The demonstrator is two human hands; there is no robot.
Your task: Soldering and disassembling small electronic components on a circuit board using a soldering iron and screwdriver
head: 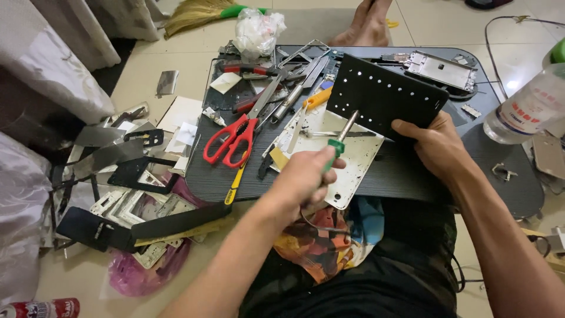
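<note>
My left hand [303, 176] grips a green-handled screwdriver [341, 136], its metal shaft pointing up at the lower edge of a black perforated panel [382, 94]. My right hand [432, 144] holds that panel by its lower right corner, tilted up above the dark lap table [406, 174]. Under the tool lies a white metal plate [353, 162] with small holes. I sit on the floor with the table over my legs.
Red-handled scissors [235, 138], pliers, an orange-handled tool [316, 98] and metal parts crowd the table's left and back. A clear plastic bottle [527, 109] stands at the right. Scrap frames and panels [126, 200] litter the floor at left. Another person's feet [368, 23] are beyond the table.
</note>
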